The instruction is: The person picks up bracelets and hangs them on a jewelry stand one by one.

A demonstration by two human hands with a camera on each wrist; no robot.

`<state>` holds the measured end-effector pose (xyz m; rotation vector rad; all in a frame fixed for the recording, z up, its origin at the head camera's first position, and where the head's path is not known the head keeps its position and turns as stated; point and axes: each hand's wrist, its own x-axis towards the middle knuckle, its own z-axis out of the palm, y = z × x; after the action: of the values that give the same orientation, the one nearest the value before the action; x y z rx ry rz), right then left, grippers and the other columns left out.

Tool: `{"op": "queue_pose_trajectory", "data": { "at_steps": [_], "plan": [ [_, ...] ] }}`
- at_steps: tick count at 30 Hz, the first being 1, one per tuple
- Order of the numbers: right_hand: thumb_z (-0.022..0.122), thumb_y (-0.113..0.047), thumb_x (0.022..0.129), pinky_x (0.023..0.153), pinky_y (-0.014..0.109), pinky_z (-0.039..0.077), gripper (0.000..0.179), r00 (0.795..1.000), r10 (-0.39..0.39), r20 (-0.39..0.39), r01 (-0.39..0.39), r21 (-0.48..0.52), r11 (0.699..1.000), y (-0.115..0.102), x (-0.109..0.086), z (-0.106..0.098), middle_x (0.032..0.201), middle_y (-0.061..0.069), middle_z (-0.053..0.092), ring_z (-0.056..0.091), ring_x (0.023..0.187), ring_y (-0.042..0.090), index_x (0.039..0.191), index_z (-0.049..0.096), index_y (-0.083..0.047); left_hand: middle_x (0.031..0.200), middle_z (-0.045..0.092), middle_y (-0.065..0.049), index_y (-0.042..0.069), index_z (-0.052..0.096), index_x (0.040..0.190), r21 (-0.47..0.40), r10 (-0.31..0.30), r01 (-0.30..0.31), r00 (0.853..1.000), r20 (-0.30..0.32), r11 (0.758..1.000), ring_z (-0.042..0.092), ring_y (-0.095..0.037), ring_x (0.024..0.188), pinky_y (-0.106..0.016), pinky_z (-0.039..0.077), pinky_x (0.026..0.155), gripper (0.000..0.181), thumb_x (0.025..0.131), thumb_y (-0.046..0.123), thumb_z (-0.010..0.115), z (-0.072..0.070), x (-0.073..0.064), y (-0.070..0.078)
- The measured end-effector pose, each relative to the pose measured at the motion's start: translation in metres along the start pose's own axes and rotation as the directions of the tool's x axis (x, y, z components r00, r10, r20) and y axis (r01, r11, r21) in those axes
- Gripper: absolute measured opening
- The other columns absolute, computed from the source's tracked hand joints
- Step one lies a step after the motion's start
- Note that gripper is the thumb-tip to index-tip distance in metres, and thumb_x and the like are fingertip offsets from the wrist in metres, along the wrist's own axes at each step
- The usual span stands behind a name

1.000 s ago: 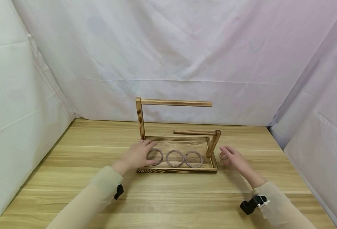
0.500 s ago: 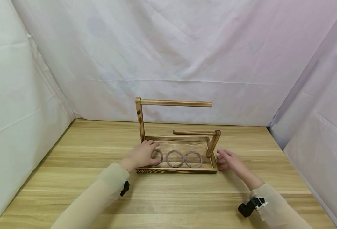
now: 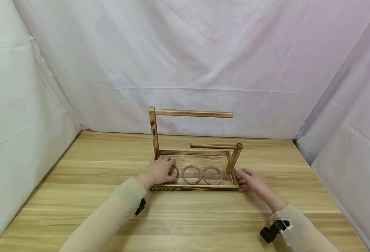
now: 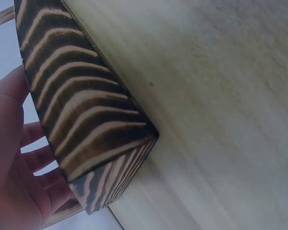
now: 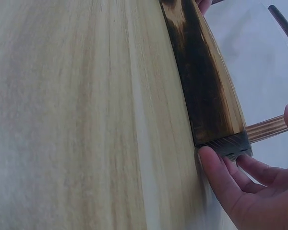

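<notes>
A wooden tray (image 3: 193, 188) stands on the table with three clear, pinkish rings lying in it. My left hand (image 3: 159, 170) reaches over the tray's left end, partly covering the left ring (image 3: 177, 171). Its thumb and fingers lie spread on either side of that ring. The middle ring (image 3: 192, 174) and right ring (image 3: 212, 175) lie edge to edge. In the left wrist view, the front wall hides the fingertips of the left hand (image 4: 14, 158). At the tray's right end, my right hand (image 3: 248, 181) has its fingertips right at the outer wall, thumb tip (image 5: 210, 155) near the corner.
From the tray's left end rises a tall post (image 3: 154, 133) with a long upper bar (image 3: 192, 113). A shorter post (image 3: 234, 158) at the right carries a lower bar (image 3: 213, 146) pointing left. White cloth (image 3: 185, 63) hangs behind the wooden table (image 3: 185, 220).
My left hand has moved right and covers more of the left ring. My right hand has come left to the tray's right end. Tray and rings stay where they were.
</notes>
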<state>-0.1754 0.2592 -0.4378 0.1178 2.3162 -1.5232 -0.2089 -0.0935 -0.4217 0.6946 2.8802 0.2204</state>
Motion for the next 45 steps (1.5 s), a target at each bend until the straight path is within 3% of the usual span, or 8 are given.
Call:
{"op": "queue_pose_trajectory", "data": {
  "at_steps": [5, 12, 20, 27, 33, 45],
  "plan": [
    [0.044, -0.037, 0.098, 0.072, 0.034, 0.057, 0.063, 1.000, 0.007, 0.005, -0.007, 0.015, 1.000, 0.0010, -0.0005, 0.0019, 0.122, 0.030, 0.046, 0.059, 0.094, 0.019, 0.136, 0.033, 0.014, 0.136, 0.049, -0.010, 0.014, 0.051, 0.130, 0.007, 0.009, -0.009, 1.000, -0.008, 1.000, 0.044, -0.031, 0.127, -0.048, 0.046, 0.096, 0.067, 0.079, 0.053, 0.068, 0.0041, 0.0020, -0.0014],
    [0.047, -0.030, 0.098, 0.073, 0.035, 0.057, 0.062, 1.000, 0.006, 0.030, -0.006, 0.016, 1.000, 0.0031, -0.0014, 0.0034, 0.134, 0.036, 0.036, 0.055, 0.105, 0.030, 0.139, 0.029, 0.013, 0.135, 0.050, -0.008, 0.018, 0.058, 0.120, 0.031, 0.006, -0.006, 1.000, -0.007, 1.000, 0.043, -0.029, 0.128, -0.046, 0.047, 0.095, 0.056, 0.078, 0.054, 0.068, 0.0082, 0.0042, -0.0030],
    [0.044, -0.010, 0.098, 0.071, 0.032, 0.057, 0.053, 0.997, -0.044, 0.070, 0.039, 0.066, 0.997, 0.0072, -0.0015, 0.0014, 0.126, 0.035, 0.042, 0.058, 0.086, 0.013, 0.139, 0.025, 0.016, 0.128, 0.053, -0.009, 0.017, 0.059, 0.119, 0.023, 0.004, -0.004, 1.000, 0.006, 1.000, 0.046, -0.030, 0.125, -0.045, 0.047, 0.095, 0.055, 0.077, 0.051, 0.070, 0.0075, 0.0050, -0.0007],
    [0.043, -0.009, 0.098, 0.071, 0.032, 0.057, 0.052, 0.995, -0.057, 0.084, 0.051, 0.078, 0.996, 0.0096, -0.0004, 0.0003, 0.122, 0.033, 0.045, 0.056, 0.085, 0.012, 0.140, 0.023, 0.016, 0.128, 0.052, -0.013, 0.015, 0.059, 0.117, 0.006, -0.012, 0.011, 1.000, 0.024, 1.000, 0.047, -0.032, 0.122, -0.045, 0.048, 0.094, 0.049, 0.079, 0.045, 0.070, 0.0040, 0.0064, 0.0030],
    [0.042, -0.009, 0.098, 0.072, 0.032, 0.057, 0.051, 0.995, -0.056, 0.086, 0.050, 0.067, 0.997, 0.0091, -0.0007, 0.0012, 0.123, 0.033, 0.045, 0.057, 0.086, 0.013, 0.139, 0.024, 0.016, 0.116, 0.055, -0.013, 0.015, 0.058, 0.104, -0.023, -0.019, 0.020, 1.000, 0.013, 1.000, 0.050, -0.032, 0.113, -0.043, 0.049, 0.088, 0.038, 0.077, 0.039, 0.071, 0.0020, 0.0077, 0.0044],
    [0.044, -0.009, 0.098, 0.072, 0.031, 0.056, 0.050, 0.996, -0.063, 0.061, 0.061, 0.036, 0.997, 0.0095, -0.0009, 0.0015, 0.118, 0.029, 0.050, 0.057, 0.085, 0.011, 0.138, 0.028, 0.016, 0.124, 0.050, -0.015, 0.008, 0.052, 0.127, -0.098, -0.038, 0.033, 0.998, -0.043, 0.995, 0.047, -0.032, 0.115, -0.043, 0.047, 0.093, 0.061, 0.076, 0.034, 0.073, 0.0010, 0.0091, 0.0022]
  ]
}}
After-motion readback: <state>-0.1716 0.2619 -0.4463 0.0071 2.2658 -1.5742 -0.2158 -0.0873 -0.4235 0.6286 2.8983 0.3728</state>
